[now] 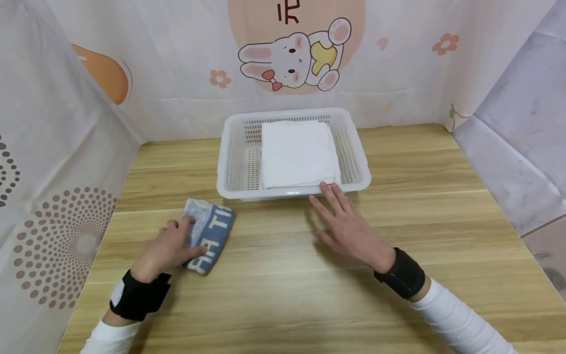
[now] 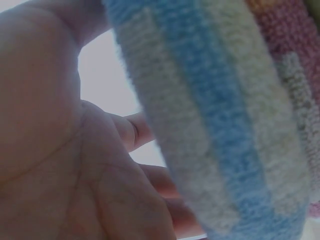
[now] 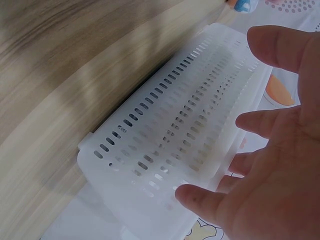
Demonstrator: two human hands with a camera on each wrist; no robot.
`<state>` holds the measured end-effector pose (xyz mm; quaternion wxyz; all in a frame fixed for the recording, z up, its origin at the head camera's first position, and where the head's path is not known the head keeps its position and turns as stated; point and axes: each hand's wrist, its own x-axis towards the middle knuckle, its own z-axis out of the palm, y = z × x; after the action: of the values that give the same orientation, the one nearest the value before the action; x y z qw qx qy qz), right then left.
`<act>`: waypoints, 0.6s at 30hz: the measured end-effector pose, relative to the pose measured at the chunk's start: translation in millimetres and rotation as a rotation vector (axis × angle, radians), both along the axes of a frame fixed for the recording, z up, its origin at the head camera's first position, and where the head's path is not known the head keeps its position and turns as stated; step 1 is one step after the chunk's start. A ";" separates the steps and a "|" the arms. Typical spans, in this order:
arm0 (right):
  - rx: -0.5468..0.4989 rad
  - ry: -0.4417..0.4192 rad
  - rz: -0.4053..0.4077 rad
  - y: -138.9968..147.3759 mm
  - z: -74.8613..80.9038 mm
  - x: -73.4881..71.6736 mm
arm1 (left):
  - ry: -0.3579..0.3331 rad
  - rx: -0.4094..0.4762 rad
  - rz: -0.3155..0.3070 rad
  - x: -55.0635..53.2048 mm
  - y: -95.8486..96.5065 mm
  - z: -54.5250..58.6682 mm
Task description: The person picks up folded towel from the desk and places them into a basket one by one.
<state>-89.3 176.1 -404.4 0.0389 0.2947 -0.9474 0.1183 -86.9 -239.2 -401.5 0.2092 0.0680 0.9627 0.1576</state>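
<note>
In the head view a folded blue towel (image 1: pixel 216 223) with white letters is at the left. My left hand (image 1: pixel 167 248) grips its near-left side, with the thumb over the top. Close up in the left wrist view, the towel (image 2: pixel 215 115) shows blue, cream and reddish stripes beside the palm; the fingertips are partly hidden behind it. My right hand (image 1: pixel 347 228) has its fingers stretched out at the front rim of a white plastic basket (image 1: pixel 230 162). Inside that basket lies a folded white towel (image 1: pixel 298 155).
The basket stands at the back of a wood-grain table (image 1: pixel 283 295), close to a printed curtain (image 1: pixel 177 64) with a rabbit picture. More patterned fabric hangs along the left and right sides.
</note>
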 end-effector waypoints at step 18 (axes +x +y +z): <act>0.001 -0.014 -0.006 0.3 -0.4 -0.1 | 0.091 -0.019 -0.065 14.3 17.2 -5.9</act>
<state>-89.4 176.4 -404.8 0.0324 0.2908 -0.9487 0.1199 -72.6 -222.0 -407.4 0.1708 0.1045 0.9700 0.1382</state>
